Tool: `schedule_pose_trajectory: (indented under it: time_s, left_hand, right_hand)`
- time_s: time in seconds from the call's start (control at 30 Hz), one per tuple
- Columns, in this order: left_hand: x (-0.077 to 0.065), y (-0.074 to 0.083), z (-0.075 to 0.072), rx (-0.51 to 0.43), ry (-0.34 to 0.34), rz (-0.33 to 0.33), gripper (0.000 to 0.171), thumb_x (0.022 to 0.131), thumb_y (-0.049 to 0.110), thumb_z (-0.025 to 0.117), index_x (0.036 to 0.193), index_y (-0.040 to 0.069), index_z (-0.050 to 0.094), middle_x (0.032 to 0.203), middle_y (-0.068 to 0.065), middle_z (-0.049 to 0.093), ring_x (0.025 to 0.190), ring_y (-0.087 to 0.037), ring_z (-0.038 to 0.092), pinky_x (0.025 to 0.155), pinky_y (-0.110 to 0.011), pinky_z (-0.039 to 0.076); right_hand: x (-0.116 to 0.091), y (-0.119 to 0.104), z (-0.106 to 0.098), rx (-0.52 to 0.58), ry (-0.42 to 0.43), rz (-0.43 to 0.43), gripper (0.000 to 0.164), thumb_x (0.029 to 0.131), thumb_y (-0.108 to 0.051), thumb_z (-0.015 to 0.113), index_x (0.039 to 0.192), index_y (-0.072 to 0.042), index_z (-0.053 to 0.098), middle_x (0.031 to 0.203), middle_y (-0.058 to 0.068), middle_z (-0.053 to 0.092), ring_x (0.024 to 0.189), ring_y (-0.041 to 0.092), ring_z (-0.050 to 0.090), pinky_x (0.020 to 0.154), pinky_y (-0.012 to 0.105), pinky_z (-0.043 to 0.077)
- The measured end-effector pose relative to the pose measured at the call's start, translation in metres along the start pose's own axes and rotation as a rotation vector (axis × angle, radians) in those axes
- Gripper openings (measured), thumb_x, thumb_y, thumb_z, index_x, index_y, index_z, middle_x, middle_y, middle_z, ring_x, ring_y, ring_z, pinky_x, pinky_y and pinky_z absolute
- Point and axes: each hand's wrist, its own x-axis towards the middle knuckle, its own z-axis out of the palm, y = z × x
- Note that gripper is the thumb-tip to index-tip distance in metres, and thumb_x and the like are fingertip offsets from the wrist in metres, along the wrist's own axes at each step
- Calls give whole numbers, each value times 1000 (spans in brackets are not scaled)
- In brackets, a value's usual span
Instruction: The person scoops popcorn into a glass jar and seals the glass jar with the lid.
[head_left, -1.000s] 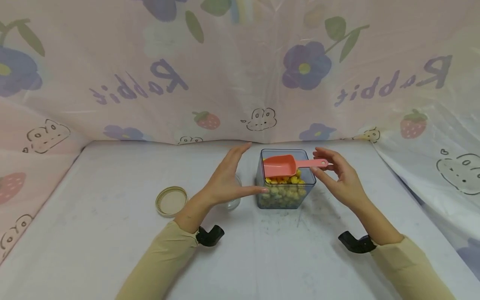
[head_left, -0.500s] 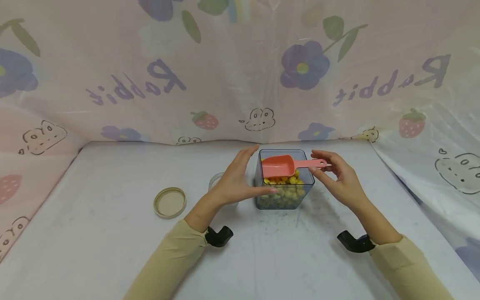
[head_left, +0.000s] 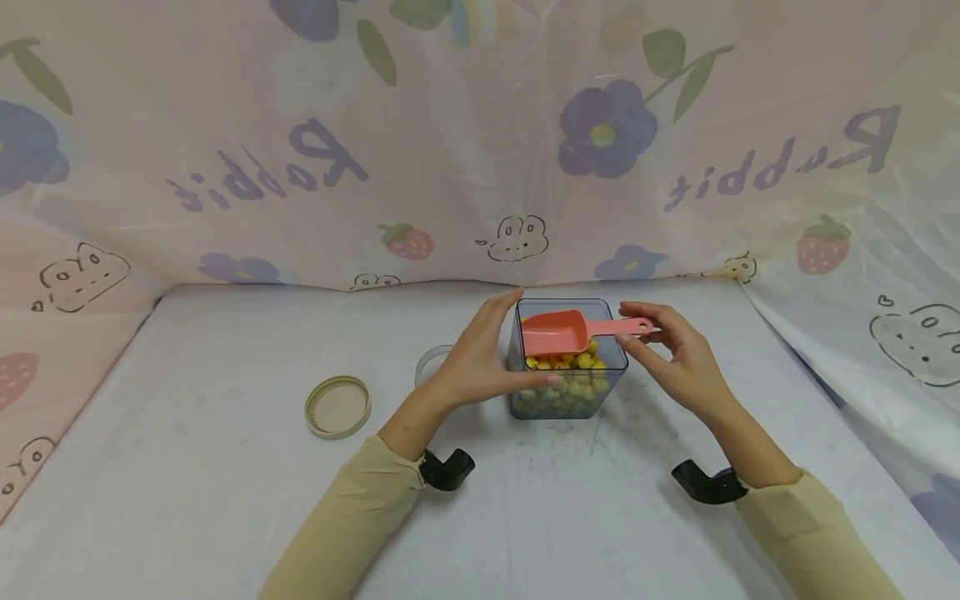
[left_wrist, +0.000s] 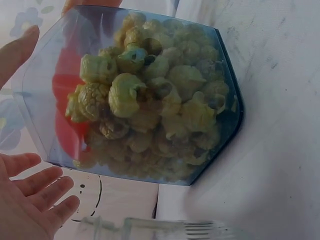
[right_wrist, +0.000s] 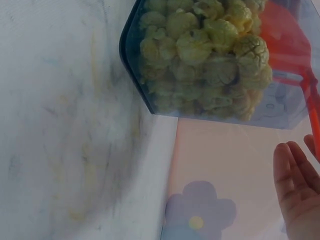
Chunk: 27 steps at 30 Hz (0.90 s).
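A clear, blue-tinted square container point(head_left: 562, 400) holds yellow popcorn point(head_left: 585, 360), and a pink-red scoop point(head_left: 557, 333) lies across its top with the handle pointing right. My left hand point(head_left: 480, 358) is spread beside the container's left wall, thumb toward the front and fingers toward the back. In the left wrist view its fingers point(left_wrist: 42, 185) are apart from the wall. My right hand point(head_left: 678, 358) is at the right side, its thumb and fingers around the scoop's handle without a visible firm grip. The right wrist view shows relaxed, nearly straight fingers point(right_wrist: 290, 170) near that handle.
A glass jar point(head_left: 432, 360) stands behind my left wrist, partly hidden by the hand. Left of it lies a round gold-rimmed lid point(head_left: 338, 407) on the white tabletop point(head_left: 187, 467). A printed curtain point(head_left: 465, 150) hangs along the back and sides.
My left hand has moved right to the container's left side, uncovering part of the jar. The right hand, scoop and container stay nearly in place.
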Motion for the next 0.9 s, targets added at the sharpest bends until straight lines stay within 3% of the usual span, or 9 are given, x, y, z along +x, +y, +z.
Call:
schedule_pose_trajectory:
  time_s: [0.2,0.43,0.67,0.9]
  left_hand:
    - [2,-1,2,3,-17,-25,109,68,46,84,153,19,21,153,-2,30,140,-20,31,112,-50,34]
    - [3,-1,4,-35,-24,-32,108,69,42,85,153,17,21,152,-3,32,139,-20,32,111,-50,35]
    - [4,-4,8,-129,-8,-29,103,68,33,87,150,16,26,147,-6,36,133,-22,39,108,-45,41]
    - [6,-6,11,-192,-7,-9,101,70,27,86,149,13,26,148,-9,34,133,-23,39,109,-38,41]
  right_hand:
    - [0,1,1,-2,3,-11,47,85,6,66,130,-3,56,118,11,60,100,-4,53,84,5,45]
    - [0,1,-1,19,12,-29,43,85,9,65,126,0,58,107,-14,58,92,0,54,81,6,46]
    - [2,0,-3,53,-13,-26,37,85,10,64,121,1,62,106,-15,59,88,1,57,76,7,48]
    - [5,1,-8,94,-68,-4,33,85,9,64,117,3,63,94,-10,60,80,5,56,67,11,48]
